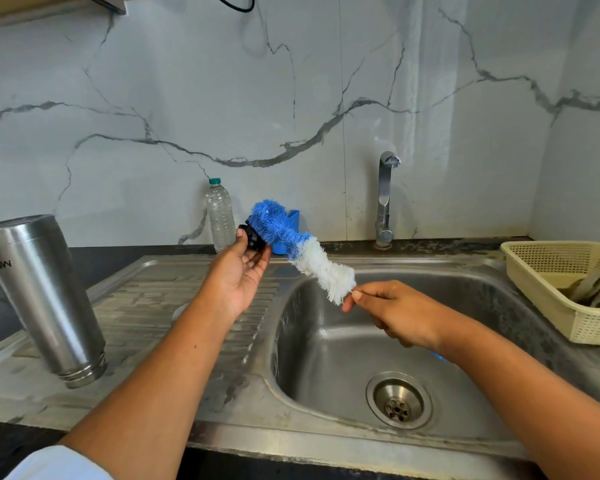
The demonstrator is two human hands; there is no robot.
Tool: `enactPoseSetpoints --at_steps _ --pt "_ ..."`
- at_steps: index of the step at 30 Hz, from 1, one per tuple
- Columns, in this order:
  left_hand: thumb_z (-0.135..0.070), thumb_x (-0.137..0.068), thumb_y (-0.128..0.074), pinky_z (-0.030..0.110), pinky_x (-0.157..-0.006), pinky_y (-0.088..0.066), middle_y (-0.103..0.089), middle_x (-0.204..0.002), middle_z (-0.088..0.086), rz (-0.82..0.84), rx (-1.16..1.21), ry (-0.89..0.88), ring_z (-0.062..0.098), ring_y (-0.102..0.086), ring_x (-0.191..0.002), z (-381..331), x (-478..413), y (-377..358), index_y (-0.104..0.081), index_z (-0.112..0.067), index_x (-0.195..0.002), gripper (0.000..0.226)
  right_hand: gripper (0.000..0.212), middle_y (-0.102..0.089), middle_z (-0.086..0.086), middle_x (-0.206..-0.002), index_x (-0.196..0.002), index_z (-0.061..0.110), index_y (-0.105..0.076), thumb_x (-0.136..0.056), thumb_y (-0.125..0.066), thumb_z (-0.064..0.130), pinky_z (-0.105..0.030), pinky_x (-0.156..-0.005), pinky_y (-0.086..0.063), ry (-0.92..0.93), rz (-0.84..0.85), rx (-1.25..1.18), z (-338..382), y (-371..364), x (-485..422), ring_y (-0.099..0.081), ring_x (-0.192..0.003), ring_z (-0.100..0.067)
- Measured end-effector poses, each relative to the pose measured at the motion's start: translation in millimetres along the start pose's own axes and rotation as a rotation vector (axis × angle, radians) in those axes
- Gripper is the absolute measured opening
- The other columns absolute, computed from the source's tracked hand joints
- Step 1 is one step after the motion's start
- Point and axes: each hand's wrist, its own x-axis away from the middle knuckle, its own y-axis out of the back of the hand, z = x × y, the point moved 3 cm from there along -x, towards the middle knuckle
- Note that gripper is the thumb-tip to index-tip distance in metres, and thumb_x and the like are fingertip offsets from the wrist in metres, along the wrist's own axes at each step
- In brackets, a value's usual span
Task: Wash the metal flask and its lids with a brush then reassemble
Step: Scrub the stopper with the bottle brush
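Note:
The metal flask stands upside down on the draining board at the left, its threaded mouth on the steel. My left hand is raised palm up above the board and pinches a small black lid between thumb and fingertips. The blue-and-white bottle brush slants across the sink, its blue tip pressed against the black lid. My right hand grips the brush handle just below the white bristles, over the sink basin. A pale round object lies on the board, mostly hidden behind my left forearm.
The tap stands behind the basin with no water running. A clear plastic bottle and a blue holder stand at the back wall. A cream plastic basket with a cloth sits right of the sink. The drain is open.

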Motion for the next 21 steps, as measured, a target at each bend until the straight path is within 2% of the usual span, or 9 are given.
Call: enactPoseSetpoints --at_steps 3,5,8,11,16,19,21 --pt "-0.013 -0.100 -0.061 0.030 -0.078 -0.063 -0.073 -0.114 0.017 0.009 -0.013 -0.020 0.025 -0.072 -0.105 -0.3 -1.5 0.2 -0.064 -0.002 -0.111 0.015 0.037 -0.027 0.002 -0.062 -0.092 0.028 -0.075 -0.108 -0.044 0.041 -0.029 -0.048 -0.018 -0.027 0.000 -0.033 -0.2 3.3 1.6 -0.022 -0.053 -0.013" --pt "-0.006 -0.100 -0.061 0.031 -0.084 -0.062 -0.075 -0.108 0.015 0.020 -0.025 -0.035 0.025 -0.073 -0.106 -0.3 -2.2 1.1 -0.063 -0.002 -0.110 0.011 0.037 -0.026 0.002 -0.062 -0.096 0.023 -0.074 -0.108 -0.043 0.040 -0.028 -0.048 -0.017 -0.045 0.004 -0.054 -0.5 5.8 2.8 -0.020 -0.053 -0.013" --pt "0.005 -0.096 -0.062 0.037 -0.096 -0.060 -0.071 -0.122 0.020 0.040 -0.025 -0.064 0.026 -0.074 -0.109 0.1 -7.7 4.3 -0.057 0.000 -0.129 0.034 0.037 -0.027 0.003 -0.060 -0.101 0.016 -0.072 -0.109 -0.043 0.037 -0.027 -0.047 -0.015 -0.076 0.011 -0.101 -0.1 8.7 6.1 -0.019 -0.051 -0.012" --pt "0.014 -0.093 -0.062 0.036 -0.098 -0.059 -0.064 -0.134 0.021 0.042 -0.092 -0.132 0.025 -0.071 -0.113 -0.7 -9.2 5.0 -0.047 -0.003 -0.141 0.053 0.036 -0.029 0.004 -0.058 -0.104 0.014 -0.071 -0.109 -0.043 0.035 -0.026 -0.046 -0.014 -0.106 0.035 -0.127 -0.3 10.0 8.0 -0.019 -0.050 -0.012" --pt "0.018 -0.090 -0.063 0.037 -0.106 -0.053 -0.052 -0.143 0.011 0.063 -0.327 -0.268 0.027 -0.062 -0.126 -0.5 -4.7 4.3 -0.045 -0.019 -0.123 0.052 0.035 -0.029 0.003 -0.058 -0.104 0.016 -0.071 -0.109 -0.042 0.036 -0.024 -0.044 -0.014 -0.139 0.067 -0.134 -1.1 8.2 8.3 -0.019 -0.049 -0.012" --pt "0.012 -0.088 -0.071 0.035 -0.106 -0.052 -0.049 -0.142 0.004 0.048 -0.505 -0.354 0.023 -0.060 -0.128 0.6 -4.2 5.0 -0.045 -0.023 -0.124 0.056 0.035 -0.031 0.003 -0.058 -0.106 0.017 -0.071 -0.109 -0.042 0.037 -0.025 -0.044 -0.016 -0.132 0.077 -0.129 0.3 7.9 9.6 -0.021 -0.049 -0.011" --pt "0.011 -0.088 -0.072 0.034 -0.103 -0.052 -0.050 -0.143 0.004 0.019 -0.505 -0.378 0.022 -0.060 -0.127 -1.1 -6.4 7.9 -0.046 -0.023 -0.126 0.057 0.035 -0.031 0.003 -0.058 -0.107 0.017 -0.071 -0.109 -0.042 0.037 -0.025 -0.044 -0.016 -0.125 0.081 -0.132 1.7 8.0 9.5 -0.021 -0.049 -0.011"
